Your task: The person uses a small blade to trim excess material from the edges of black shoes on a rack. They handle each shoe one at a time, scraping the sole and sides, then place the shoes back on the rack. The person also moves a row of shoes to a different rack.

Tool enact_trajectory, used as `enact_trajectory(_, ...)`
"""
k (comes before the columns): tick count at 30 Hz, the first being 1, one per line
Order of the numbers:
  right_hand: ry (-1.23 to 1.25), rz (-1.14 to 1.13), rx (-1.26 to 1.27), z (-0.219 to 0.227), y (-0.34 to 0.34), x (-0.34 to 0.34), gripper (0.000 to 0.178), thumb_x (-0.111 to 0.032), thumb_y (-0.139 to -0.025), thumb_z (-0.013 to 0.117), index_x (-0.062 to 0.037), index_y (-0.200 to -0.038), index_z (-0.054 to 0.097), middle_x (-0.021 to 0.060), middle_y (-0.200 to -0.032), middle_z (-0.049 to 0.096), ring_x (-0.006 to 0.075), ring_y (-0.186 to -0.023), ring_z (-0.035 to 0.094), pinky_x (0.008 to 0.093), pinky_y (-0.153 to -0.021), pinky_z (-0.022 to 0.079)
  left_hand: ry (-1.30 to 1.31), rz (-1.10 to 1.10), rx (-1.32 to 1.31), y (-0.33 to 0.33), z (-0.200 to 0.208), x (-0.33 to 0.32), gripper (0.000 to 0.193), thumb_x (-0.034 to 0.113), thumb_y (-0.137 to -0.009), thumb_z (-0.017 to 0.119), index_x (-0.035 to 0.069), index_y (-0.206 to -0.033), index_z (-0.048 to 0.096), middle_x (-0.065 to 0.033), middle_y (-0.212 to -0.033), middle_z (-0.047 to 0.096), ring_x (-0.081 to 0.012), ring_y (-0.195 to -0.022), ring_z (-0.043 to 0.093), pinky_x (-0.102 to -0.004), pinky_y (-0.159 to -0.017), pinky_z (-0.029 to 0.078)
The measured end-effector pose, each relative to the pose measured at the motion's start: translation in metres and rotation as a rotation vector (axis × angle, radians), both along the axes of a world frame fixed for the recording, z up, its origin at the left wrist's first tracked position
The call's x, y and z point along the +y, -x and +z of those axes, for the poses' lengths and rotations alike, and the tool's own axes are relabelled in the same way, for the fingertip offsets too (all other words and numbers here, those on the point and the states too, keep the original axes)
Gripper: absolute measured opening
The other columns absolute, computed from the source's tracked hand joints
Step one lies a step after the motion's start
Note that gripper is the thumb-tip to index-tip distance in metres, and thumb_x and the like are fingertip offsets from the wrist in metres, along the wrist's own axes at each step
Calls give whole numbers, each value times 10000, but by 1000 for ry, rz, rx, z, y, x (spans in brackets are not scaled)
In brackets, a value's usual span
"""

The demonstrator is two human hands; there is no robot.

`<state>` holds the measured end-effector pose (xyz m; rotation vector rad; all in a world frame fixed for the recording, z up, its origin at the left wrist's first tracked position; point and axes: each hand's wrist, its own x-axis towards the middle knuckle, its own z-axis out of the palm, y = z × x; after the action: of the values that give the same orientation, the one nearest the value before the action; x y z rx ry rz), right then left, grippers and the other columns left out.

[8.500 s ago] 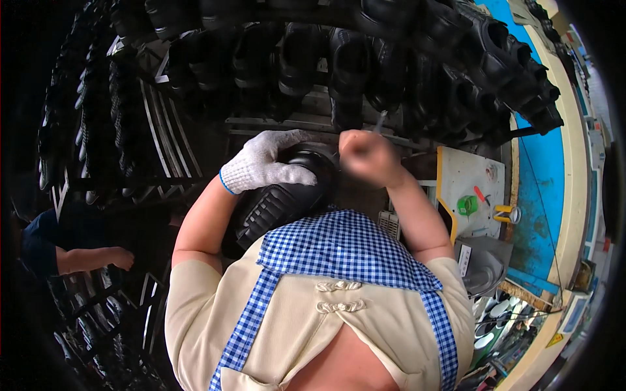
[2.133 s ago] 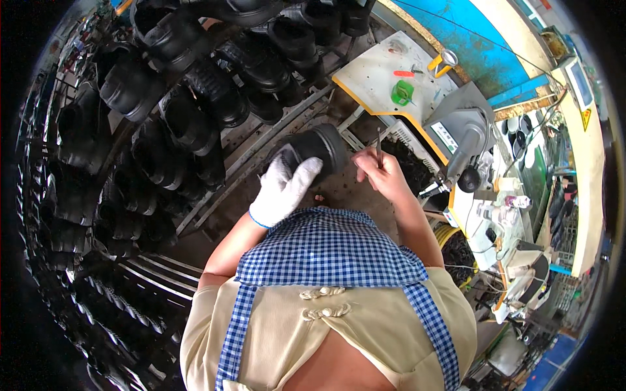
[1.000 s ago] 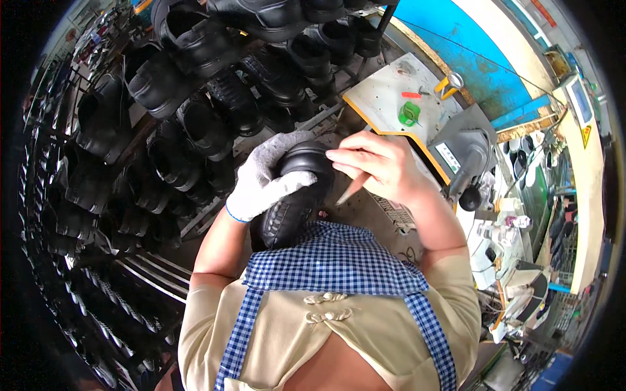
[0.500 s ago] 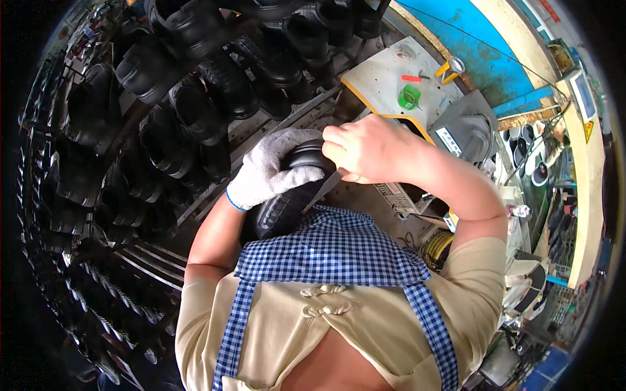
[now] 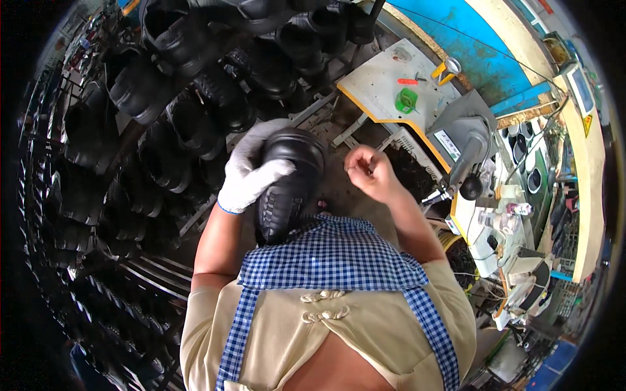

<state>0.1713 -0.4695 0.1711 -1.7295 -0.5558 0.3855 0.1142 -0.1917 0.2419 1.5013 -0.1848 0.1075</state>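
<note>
left hand (image 5: 253,168) — white-gloved, forearm up from below, fingers and thumb clamped on black shoe (image 5: 293,186) | black shoe: in front of the body, near end at blue checked apron (image 5: 326,257) | right hand (image 5: 370,171) — bare, raised right of black shoe, apart from it, fingers curled; cannot tell whether they grip anything
</note>
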Motion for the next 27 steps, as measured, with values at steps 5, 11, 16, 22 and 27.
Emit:
enact_trajectory(5,339,-28,-151,-32,49,-22,722,-111,-786,744,-98,-1422,405,195,-1235,614,277,-900,694,355,-794,547,343,438,-150,-11,-23,-8,556,212,-917,586,34,-1406,390,-135,-1264,562,-229,-1119,575,-378,-982,481)
enact_trajectory(11,48,-272,126,-56,89,-41,1074,-75,-703,844,-174,-1545,185,179,-1414,485,273,-1249,533,374,-996,475,619,508,99,-27,-59,-50,466,342,-978,555,97,-1360,445,-71,-1277,534,-201,-1158,518,-372,-1004,433)
enact_trajectory(16,-112,-346,465,-35,100,-63,1060,-49,-638,882,-175,-1506,287,127,-1425,448,256,-1268,506,327,-947,519,907,320,711,-30,-133,-55,516,298,-889,707,69,-1310,514,-85,-1235,597,-217,-1137,564,-375,-996,450)
enact_trajectory(22,-269,-841,654,-77,88,-50,804,-23,-725,779,-49,-1416,369,56,-1045,633,153,-823,633,260,-569,515,804,96,864,-25,-197,-43,406,236,-893,679,66,-1248,582,-51,-1166,633,-208,-1085,582,-405,-918,477)
enact_trajectory(27,-331,-1043,462,-99,-3,-20,785,-53,-733,800,-108,-1395,382,47,-1065,615,146,-806,632,247,-528,507,829,159,935,5,-186,-23,284,177,-916,638,70,-1178,627,-55,-1095,667,-201,-1013,624,-364,-881,504)
